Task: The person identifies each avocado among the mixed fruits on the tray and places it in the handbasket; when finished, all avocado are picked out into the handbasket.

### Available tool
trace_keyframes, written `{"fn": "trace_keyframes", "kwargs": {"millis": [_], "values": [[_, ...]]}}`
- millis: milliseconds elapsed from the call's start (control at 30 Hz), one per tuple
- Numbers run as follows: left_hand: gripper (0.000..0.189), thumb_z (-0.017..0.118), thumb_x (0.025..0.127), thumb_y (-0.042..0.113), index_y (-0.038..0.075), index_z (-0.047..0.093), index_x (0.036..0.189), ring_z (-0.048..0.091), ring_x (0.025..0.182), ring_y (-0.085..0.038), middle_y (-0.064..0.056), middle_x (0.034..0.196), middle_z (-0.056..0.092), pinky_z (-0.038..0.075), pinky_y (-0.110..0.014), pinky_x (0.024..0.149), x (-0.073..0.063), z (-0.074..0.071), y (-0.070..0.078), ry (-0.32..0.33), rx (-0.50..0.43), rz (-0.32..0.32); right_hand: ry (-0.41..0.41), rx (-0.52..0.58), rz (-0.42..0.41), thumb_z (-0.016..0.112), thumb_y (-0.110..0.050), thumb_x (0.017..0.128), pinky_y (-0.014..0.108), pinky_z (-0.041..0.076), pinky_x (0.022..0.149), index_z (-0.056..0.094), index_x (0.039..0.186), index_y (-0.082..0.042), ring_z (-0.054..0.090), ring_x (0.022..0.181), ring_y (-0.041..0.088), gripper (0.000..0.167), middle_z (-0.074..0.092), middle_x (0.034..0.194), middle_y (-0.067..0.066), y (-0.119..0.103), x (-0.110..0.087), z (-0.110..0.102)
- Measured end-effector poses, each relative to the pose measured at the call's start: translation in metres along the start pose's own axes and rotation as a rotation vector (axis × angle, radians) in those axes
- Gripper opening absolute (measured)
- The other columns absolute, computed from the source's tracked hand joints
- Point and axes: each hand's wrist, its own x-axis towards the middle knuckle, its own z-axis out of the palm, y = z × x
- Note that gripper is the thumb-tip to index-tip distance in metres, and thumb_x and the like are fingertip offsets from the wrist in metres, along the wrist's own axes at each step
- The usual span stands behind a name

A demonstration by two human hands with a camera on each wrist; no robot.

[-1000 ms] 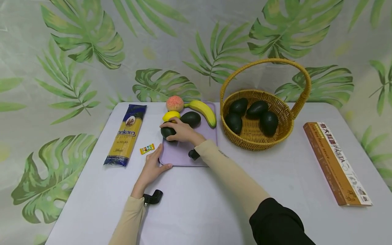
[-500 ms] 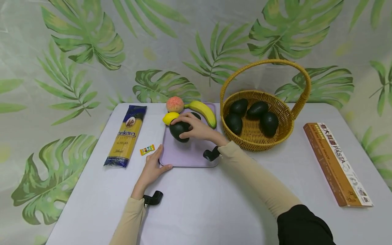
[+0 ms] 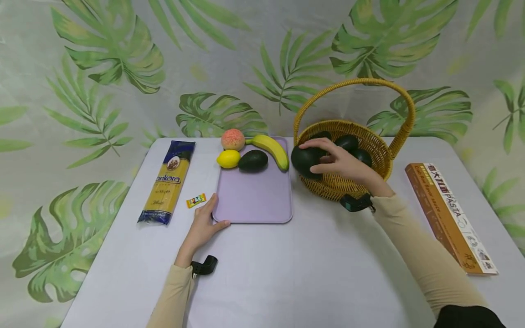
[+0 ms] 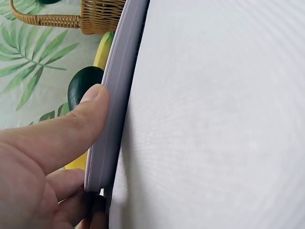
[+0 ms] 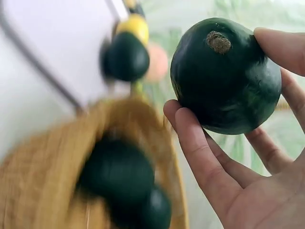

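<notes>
My right hand (image 3: 344, 165) grips a dark green avocado (image 3: 305, 160) over the left rim of the wicker basket (image 3: 328, 190). In the right wrist view, thumb and fingers wrap round this avocado (image 5: 224, 81), its brown stem end showing. Other avocados (image 3: 347, 142) lie inside the basket, partly hidden by the hand. At the near left corner of the lilac tray (image 3: 254, 196), my left hand (image 3: 201, 228) holds the edge, its thumb (image 4: 97, 98) against the rim and fingers round the corner. One avocado (image 3: 253, 161) sits on the tray beside a lemon (image 3: 228, 159) and a banana (image 3: 270, 149).
A peach (image 3: 233, 139) lies at the tray's back left corner. To the left are a pasta packet (image 3: 167, 182) and a small yellow candy wrapper (image 3: 196, 200). A long pasta box (image 3: 451, 218) lies on the right. The basket's tall handle (image 3: 361, 82) arches over its opening.
My right hand has lifted an avocado off the tray and carried it right to the basket. The left hand stays at the tray's corner.
</notes>
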Motion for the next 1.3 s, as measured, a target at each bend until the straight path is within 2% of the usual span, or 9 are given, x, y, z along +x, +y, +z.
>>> {"fn": "trace_keyframes", "kwargs": {"millis": [100, 267, 467, 600, 767, 967, 1133, 1300], "values": [[0.088, 0.073, 0.085, 0.021, -0.003, 0.019, 0.15, 0.019, 0.134, -0.037, -0.019, 0.156, 0.017, 0.02, -0.052, 0.11, 0.0, 0.0, 0.0, -0.001, 0.002, 0.005, 0.072, -0.024, 0.071, 0.066, -0.012, 0.091, 0.055, 0.027, 0.105, 0.045, 0.142, -0.016, 0.032, 0.13, 0.028, 0.055, 0.03, 0.145, 0.003, 0.013, -0.023, -0.021], [0.089, 0.074, 0.084, 0.02, -0.003, 0.019, 0.15, 0.018, 0.135, -0.038, -0.019, 0.156, 0.017, 0.019, -0.052, 0.11, 0.0, 0.0, 0.001, -0.001, 0.0, 0.007, 0.153, -0.062, 0.181, 0.065, -0.013, 0.092, 0.057, 0.026, 0.104, 0.039, 0.146, -0.017, 0.026, 0.134, 0.03, 0.061, 0.024, 0.151, 0.004, 0.034, -0.053, -0.047], [0.089, 0.074, 0.084, 0.019, -0.001, 0.017, 0.151, 0.017, 0.136, -0.037, -0.018, 0.156, 0.016, 0.018, -0.052, 0.11, -0.001, -0.002, 0.0, -0.008, 0.002, -0.009, 0.177, -0.057, 0.238, 0.064, -0.012, 0.092, 0.057, 0.025, 0.104, 0.033, 0.149, -0.016, 0.022, 0.135, 0.031, 0.065, 0.016, 0.154, 0.006, 0.046, -0.066, -0.059], [0.089, 0.074, 0.085, 0.019, -0.002, 0.018, 0.15, 0.017, 0.136, -0.037, -0.018, 0.156, 0.016, 0.018, -0.051, 0.111, -0.001, -0.001, 0.001, -0.006, 0.003, -0.005, 0.168, -0.098, 0.237, 0.065, -0.014, 0.092, 0.059, 0.024, 0.103, 0.034, 0.148, -0.014, 0.02, 0.134, 0.033, 0.064, 0.017, 0.153, 0.01, 0.046, -0.063, -0.059], [0.088, 0.074, 0.085, 0.02, -0.004, 0.019, 0.149, 0.018, 0.135, -0.039, -0.02, 0.155, 0.017, 0.018, -0.053, 0.11, -0.001, 0.0, 0.001, 0.003, 0.004, 0.011, 0.136, -0.185, 0.231, 0.066, -0.017, 0.091, 0.063, 0.022, 0.103, 0.037, 0.146, -0.015, 0.019, 0.134, 0.036, 0.062, 0.02, 0.151, 0.014, 0.046, -0.049, -0.058], [0.088, 0.073, 0.085, 0.02, -0.003, 0.018, 0.15, 0.018, 0.136, -0.038, -0.019, 0.156, 0.016, 0.018, -0.052, 0.11, -0.001, 0.0, 0.001, -0.001, 0.0, -0.004, 0.087, -0.293, 0.218, 0.068, -0.012, 0.089, 0.061, 0.028, 0.098, 0.04, 0.144, -0.006, 0.024, 0.129, 0.041, 0.062, 0.025, 0.145, 0.024, 0.045, -0.028, -0.053], [0.089, 0.074, 0.085, 0.019, -0.002, 0.018, 0.15, 0.019, 0.135, -0.037, -0.018, 0.156, 0.016, 0.019, -0.052, 0.11, -0.001, 0.0, 0.001, -0.002, 0.002, -0.011, 0.045, -0.311, 0.25, 0.065, -0.004, 0.088, 0.061, 0.031, 0.096, 0.04, 0.143, -0.001, 0.026, 0.127, 0.046, 0.061, 0.019, 0.145, 0.029, 0.041, -0.018, -0.048], [0.088, 0.073, 0.085, 0.021, -0.002, 0.019, 0.15, 0.021, 0.133, -0.037, -0.019, 0.156, 0.016, 0.02, -0.053, 0.109, -0.001, 0.0, 0.002, 0.003, 0.001, -0.009, -0.041, -0.307, 0.295, 0.061, -0.003, 0.089, 0.061, 0.032, 0.098, 0.038, 0.142, 0.002, 0.029, 0.127, 0.05, 0.058, 0.018, 0.147, 0.032, 0.038, -0.018, -0.047]]}}
